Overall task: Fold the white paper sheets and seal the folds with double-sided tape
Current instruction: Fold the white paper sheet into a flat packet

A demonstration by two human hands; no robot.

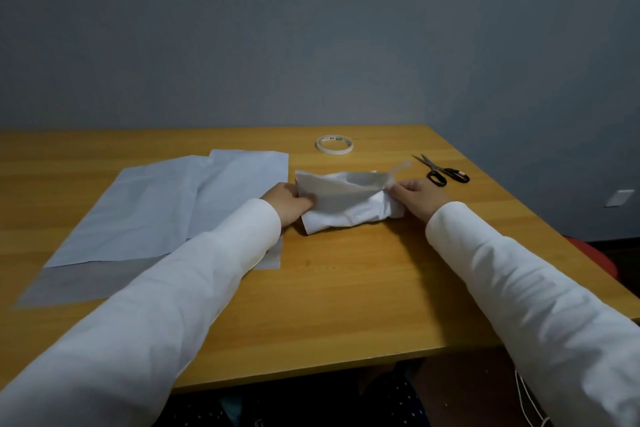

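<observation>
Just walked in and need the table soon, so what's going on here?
A person in white sleeves is working a folded white paper bundle on the wooden table, left hand gripping one end, right hand pinching the other. Flat sheets lie at the left; the tape roll and scissors lie untouched behind.

On the wooden table [346, 288], the left hand [289, 199] and right hand [417, 196] grip opposite ends of a crumpled folded white sheet [341, 206]. Left of that sheet lie flat paper sheets [166, 208], overlapping. Beyond it sits a tape roll [334, 144]; to its far right, black-handled scissors [441, 172]. A thin strip [398, 168] sticks up above the right fingers.
</observation>
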